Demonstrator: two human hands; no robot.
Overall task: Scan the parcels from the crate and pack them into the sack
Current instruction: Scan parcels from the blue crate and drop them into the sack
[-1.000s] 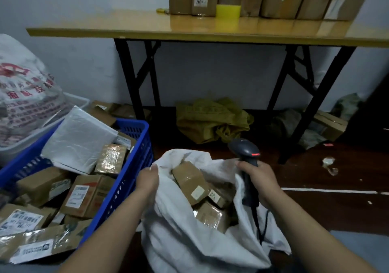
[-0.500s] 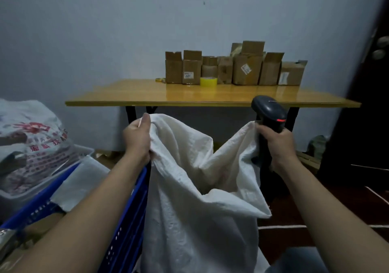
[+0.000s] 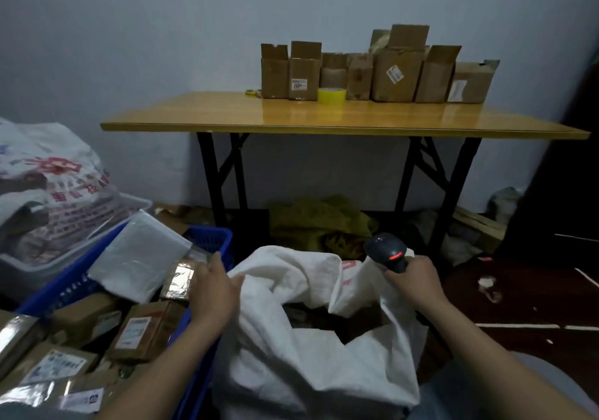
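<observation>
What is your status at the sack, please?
Left hand empty, between crate and sack. Right hand grips scanner. Sack mouth sagging, partly closed.

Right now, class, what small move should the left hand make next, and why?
Probably reach slightly left and grip the shiny taped parcel in the blue crate. The left hand is open and holds nothing, its fingers right beside that parcel; the right hand grips the scanner above the open sack, ready to scan.

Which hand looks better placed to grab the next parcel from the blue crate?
Left, probably: the left hand is open over the blue crate, beside its parcels; the right hand grips the scanner.
</observation>
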